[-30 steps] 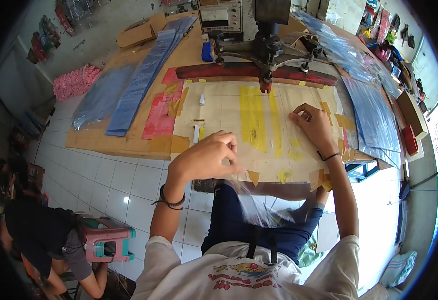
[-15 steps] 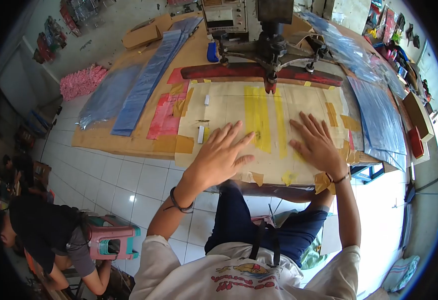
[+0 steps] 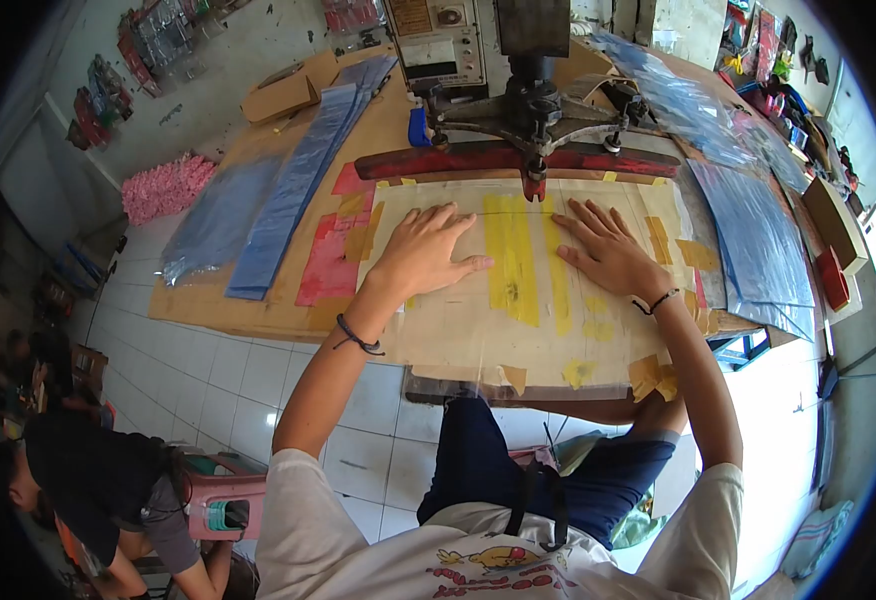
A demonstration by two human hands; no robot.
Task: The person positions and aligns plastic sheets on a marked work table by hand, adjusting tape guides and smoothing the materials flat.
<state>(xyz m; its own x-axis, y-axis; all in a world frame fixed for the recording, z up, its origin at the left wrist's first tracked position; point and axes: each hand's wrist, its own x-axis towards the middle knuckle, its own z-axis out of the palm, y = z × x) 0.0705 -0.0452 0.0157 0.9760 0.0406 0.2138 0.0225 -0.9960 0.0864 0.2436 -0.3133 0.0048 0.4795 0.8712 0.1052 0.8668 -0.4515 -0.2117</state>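
Note:
My left hand (image 3: 426, 252) lies flat with spread fingers on the left part of a tan work board (image 3: 448, 335). My right hand (image 3: 610, 248) rests palm down on the board's right part, fingers also spread. Yellow tape strips (image 3: 511, 270) run down the board between the two hands. What looks like a clear plastic sheet (image 3: 458, 385) covers the board and shows at its front edge. Just beyond my fingertips is the long red-edged bar (image 3: 618, 160) of a press, hung from a dark metal bracket (image 3: 533, 115). Neither hand grips anything.
Blue-tinted plastic sheets (image 3: 293, 190) lie on the table at left, with another stack (image 3: 753, 245) at right. A control box (image 3: 438, 45) stands behind the press. A cardboard box (image 3: 288, 88) sits at the back left. Another person (image 3: 98, 480) bends near a pink stool (image 3: 226, 505).
Both hands have slid forward over the board toward the press bar, the left one also moving a little left. The white pieces at the board's left are now hidden.

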